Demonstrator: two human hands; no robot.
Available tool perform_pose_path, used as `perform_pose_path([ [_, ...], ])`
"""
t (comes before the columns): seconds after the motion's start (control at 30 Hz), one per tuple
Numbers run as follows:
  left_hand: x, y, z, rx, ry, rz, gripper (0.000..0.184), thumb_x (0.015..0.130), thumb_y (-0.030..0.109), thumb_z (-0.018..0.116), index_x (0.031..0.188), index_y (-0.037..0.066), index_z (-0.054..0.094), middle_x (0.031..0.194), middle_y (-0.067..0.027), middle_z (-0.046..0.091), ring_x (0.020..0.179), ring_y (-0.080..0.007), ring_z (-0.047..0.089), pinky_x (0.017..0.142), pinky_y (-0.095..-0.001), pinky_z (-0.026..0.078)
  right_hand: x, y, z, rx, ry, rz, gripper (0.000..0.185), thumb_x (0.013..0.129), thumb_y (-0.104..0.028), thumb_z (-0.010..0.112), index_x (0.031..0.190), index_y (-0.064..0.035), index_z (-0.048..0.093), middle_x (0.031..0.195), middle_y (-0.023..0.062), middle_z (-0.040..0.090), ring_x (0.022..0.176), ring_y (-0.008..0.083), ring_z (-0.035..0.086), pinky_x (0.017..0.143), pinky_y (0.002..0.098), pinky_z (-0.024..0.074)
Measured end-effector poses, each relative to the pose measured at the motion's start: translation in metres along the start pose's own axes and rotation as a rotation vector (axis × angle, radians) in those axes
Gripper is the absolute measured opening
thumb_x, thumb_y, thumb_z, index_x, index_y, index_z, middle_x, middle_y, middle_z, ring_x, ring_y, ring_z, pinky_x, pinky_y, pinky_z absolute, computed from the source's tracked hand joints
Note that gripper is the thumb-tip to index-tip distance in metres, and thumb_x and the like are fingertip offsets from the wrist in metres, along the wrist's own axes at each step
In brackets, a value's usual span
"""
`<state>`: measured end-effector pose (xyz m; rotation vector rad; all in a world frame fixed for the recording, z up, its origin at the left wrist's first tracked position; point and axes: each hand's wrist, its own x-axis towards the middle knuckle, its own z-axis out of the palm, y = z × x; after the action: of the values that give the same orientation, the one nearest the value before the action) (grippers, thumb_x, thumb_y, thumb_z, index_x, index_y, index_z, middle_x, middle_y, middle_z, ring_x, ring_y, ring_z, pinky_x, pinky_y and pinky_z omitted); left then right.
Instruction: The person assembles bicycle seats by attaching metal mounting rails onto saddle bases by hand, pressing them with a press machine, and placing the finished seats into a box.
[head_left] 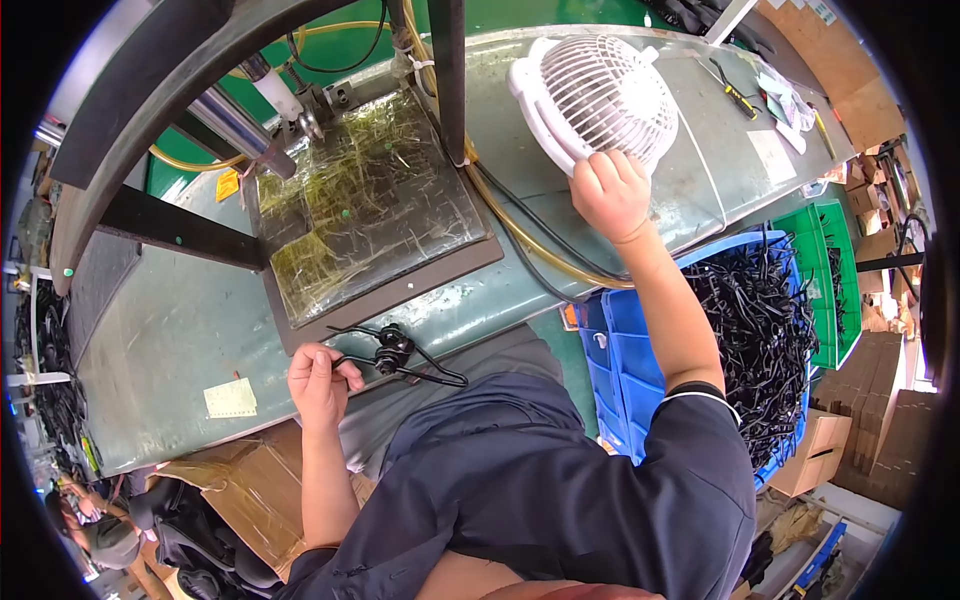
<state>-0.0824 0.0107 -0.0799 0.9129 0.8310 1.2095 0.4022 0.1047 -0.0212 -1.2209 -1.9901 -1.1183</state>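
Observation:
My left hand (318, 385) is closed, pinching one end of a black part (393, 350) with thin bent arms and a knobby round middle. This part is above my lap, by the front edge of the workbench (470, 325). My right hand (610, 195) reaches out over the bench with its fingers curled over the near rim of a small white fan (610, 95). The fan's domed grille faces up and to the right. My thumb on that side is hidden.
A press with a dark frame (185, 228) stands over a tape-covered plate (365, 200) at left. Hoses (540, 255) run beside it. At right are a blue crate (625, 375) of black parts and a green crate (845, 290). A screwdriver (740, 98) lies on the far bench.

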Motion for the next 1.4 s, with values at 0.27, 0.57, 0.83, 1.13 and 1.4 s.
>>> perform_pose_path([
  [0.27,-0.001,0.000,0.002,-0.002,0.007,0.011,0.022,0.109,0.025,0.059,0.101,0.005,0.060,0.074,-0.0143,0.070,0.059,-0.0224,0.067,0.054,-0.0326,0.055,0.007,-0.001,0.012,-0.043,0.048,0.038,0.021,0.066,-0.013,0.068,0.084,-0.0152,0.057,0.076,-0.0013,0.050,0.068,0.0176,0.054,0.060,0.0337,0.0408],
  [0.57,-0.002,-0.001,0.002,0.001,0.025,0.010,0.022,0.109,0.025,0.061,0.100,0.004,0.060,0.075,-0.0140,0.070,0.059,-0.0221,0.066,0.054,-0.0325,0.054,0.017,0.025,-0.005,-0.051,0.043,0.143,0.026,0.073,-0.018,0.079,0.082,-0.0146,0.055,0.076,0.0030,0.051,0.069,0.0232,0.057,0.061,0.0360,0.0447],
  [0.83,0.000,-0.002,0.002,-0.015,-0.002,0.020,0.022,0.109,0.024,0.060,0.101,0.004,0.060,0.075,-0.0150,0.070,0.059,-0.0216,0.067,0.054,-0.0311,0.054,0.051,0.210,-0.104,0.030,0.009,1.048,0.055,0.082,-0.051,0.087,0.098,0.0000,0.073,0.085,0.0069,0.073,0.077,0.0139,0.066,0.073,0.0315,0.0542],
  [1.13,0.000,-0.003,0.000,-0.037,-0.018,0.014,0.022,0.109,0.024,0.061,0.101,0.003,0.060,0.077,-0.0160,0.071,0.060,-0.0219,0.067,0.055,-0.0315,0.055,-0.016,0.327,-0.123,-0.001,-0.239,1.055,0.047,0.088,-0.048,0.083,0.092,-0.0023,0.074,0.076,0.0030,0.069,0.071,0.0110,0.061,0.070,0.0294,0.0505],
  [1.4,-0.003,0.001,0.002,-0.077,-0.006,0.029,0.022,0.111,0.023,0.057,0.101,0.004,0.059,0.077,-0.0146,0.070,0.058,-0.0212,0.066,0.053,-0.0312,0.054,-0.026,0.340,-0.127,-0.071,-0.350,0.866,0.049,0.092,-0.055,0.075,0.105,-0.0076,0.074,0.082,0.0081,0.068,0.076,0.0199,0.061,0.075,0.0350,0.0507],
])
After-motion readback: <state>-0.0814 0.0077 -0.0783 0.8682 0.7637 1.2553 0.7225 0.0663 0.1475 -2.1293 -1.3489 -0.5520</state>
